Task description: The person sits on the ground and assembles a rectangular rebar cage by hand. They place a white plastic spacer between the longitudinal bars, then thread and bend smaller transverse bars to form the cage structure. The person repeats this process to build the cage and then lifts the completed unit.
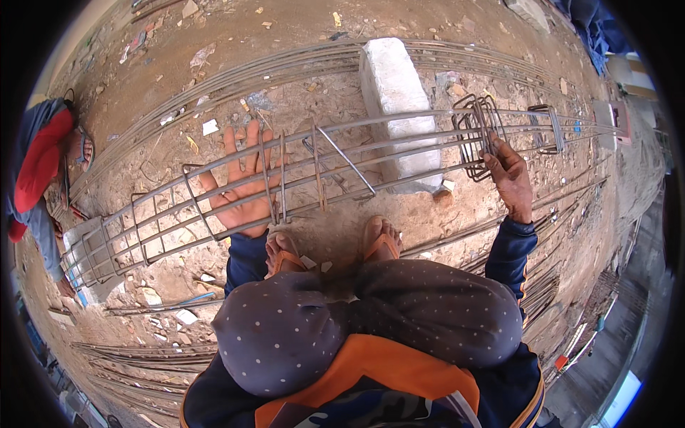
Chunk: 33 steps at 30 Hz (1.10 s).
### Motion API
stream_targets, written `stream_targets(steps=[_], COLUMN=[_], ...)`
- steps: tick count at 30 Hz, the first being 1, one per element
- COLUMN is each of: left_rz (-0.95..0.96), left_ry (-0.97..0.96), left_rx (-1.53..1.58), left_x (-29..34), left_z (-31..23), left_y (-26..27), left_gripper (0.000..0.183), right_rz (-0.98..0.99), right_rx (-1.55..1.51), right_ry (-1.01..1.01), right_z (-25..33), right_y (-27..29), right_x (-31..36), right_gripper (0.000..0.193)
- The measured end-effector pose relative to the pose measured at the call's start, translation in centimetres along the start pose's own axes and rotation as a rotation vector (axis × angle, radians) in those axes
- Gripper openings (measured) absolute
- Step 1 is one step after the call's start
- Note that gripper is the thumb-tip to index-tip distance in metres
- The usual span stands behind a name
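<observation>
rebar cage (318,168) over left hand (239,192); stirrups (462,143) in right hand (512,180)

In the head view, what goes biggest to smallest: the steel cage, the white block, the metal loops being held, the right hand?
1. Steel cage
2. White block
3. Metal loops and right hand: too alike to rank.

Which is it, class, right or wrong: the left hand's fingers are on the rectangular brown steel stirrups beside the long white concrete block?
Wrong hand: the head view shows the right hand with its fingers on the rectangular brown steel stirrups beside the long white concrete block.
</observation>
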<state>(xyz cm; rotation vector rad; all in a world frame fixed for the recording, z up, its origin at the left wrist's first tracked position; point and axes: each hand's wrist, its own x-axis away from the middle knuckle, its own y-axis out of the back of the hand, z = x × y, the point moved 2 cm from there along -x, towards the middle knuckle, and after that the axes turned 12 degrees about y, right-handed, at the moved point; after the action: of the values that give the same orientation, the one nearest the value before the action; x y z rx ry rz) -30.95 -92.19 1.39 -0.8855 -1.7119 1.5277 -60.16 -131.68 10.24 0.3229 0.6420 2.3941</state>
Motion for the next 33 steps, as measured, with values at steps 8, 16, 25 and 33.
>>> stream_targets(steps=[8,16,25,33], left_rz=[0.019,0.017,0.092,0.078], left_ry=[0.000,0.011,0.013,0.014], left_rx=[-0.086,0.032,0.145,0.269], left_x=[0.0,0.1,0.3,0.1], left_z=[0.0,0.0,0.0,0.3], left_y=[1.0,0.8,0.7,0.2], left_gripper=[0.095,0.094,0.091,0.092], right_rz=[-0.115,-0.393,0.130,0.224], right_rx=[0.317,1.166,0.584,0.530], right_ry=[0.042,0.175,0.630,0.534], right_z=[-1.7,-2.1,13.7,14.9], right_y=[-0.3,1.1,-20.4,-23.1], right_x=[0.3,-0.1,0.3,0.2], right_gripper=[0.042,0.032,0.068,0.067])
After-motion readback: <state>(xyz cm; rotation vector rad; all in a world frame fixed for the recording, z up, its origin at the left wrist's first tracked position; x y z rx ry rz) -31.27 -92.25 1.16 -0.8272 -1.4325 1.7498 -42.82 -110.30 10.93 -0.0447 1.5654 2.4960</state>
